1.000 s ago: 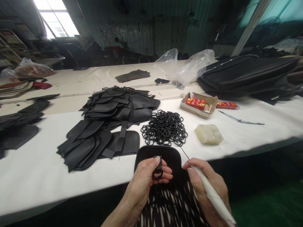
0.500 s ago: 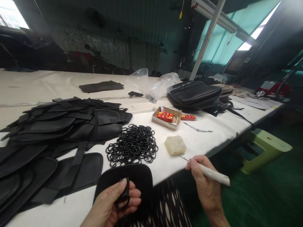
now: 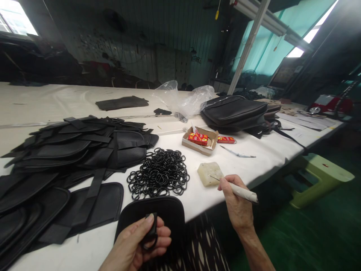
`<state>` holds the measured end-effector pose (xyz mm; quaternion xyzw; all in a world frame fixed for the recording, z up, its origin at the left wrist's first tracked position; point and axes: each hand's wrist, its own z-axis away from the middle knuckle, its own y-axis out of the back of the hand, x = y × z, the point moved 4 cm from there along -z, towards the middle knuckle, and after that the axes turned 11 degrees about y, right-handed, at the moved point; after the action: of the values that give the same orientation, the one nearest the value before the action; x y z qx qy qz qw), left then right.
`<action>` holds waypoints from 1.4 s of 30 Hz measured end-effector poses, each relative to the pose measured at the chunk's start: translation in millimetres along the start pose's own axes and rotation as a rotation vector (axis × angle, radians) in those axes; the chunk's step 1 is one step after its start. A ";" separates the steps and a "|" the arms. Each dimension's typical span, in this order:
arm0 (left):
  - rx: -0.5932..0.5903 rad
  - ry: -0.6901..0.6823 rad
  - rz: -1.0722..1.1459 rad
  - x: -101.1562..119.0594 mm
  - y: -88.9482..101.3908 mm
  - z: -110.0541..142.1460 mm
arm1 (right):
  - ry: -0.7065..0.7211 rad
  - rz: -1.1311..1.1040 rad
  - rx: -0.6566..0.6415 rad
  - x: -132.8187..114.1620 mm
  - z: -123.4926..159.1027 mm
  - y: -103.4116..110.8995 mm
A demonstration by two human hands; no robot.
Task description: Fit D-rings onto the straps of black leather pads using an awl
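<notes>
Where the awl (image 3: 243, 192) points: leftward and slightly away from the person, its thin tip over the top of the block (image 3: 208, 172); whether the two touch, I cannot tell.
Right hand (image 3: 238, 209): thumb and fingers closed round the awl near the front of its white handle, the handle's back end sticking out to the right.
Block: on the white table (image 3: 194, 205), just ahead and to the left of the right fingertips; that hand is clearly the nearer one. It is chunky, with no marked long axis, so the line that counts is the awl's, running from the grip across the near right edge.
Left hand (image 3: 141, 239): thumb pressing a short strap (image 3: 152, 225) against the curled fingers, a ring (image 3: 149, 248) hanging at its lower end.
Pad (image 3: 173, 209): black and round-cornered, behind and beneath the left hand, at the table's near edge.
Ring heap (image 3: 160, 176): just beyond the pad, between the pad stack (image 3: 79, 146) on the left and the block on the right.
Beyond the block: an open tray (image 3: 196, 148) with a red box (image 3: 198, 139) in it, a second red packet (image 3: 226, 139) just beside, and a thin metal tool (image 3: 244, 155) lying nearer the table edge.
</notes>
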<state>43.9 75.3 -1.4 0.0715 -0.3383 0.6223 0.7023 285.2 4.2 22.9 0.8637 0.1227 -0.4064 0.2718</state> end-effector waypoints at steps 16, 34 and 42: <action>-0.060 0.000 0.002 -0.7 1.3 -0.2 | -0.092 -0.076 0.019 -0.2 6.8 10.4; -0.308 -0.089 0.004 -10.1 6.3 1.9 | -0.492 -0.796 -0.332 -54.5 84.3 -58.4; -0.333 -0.093 0.004 -9.8 5.5 5.1 | -0.479 -0.792 -0.373 -53.2 90.2 -65.4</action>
<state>36.8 65.8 -4.8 -0.0178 -0.4690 0.5550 0.6867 165.6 7.1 -7.5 0.5701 0.4458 -0.6363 0.2670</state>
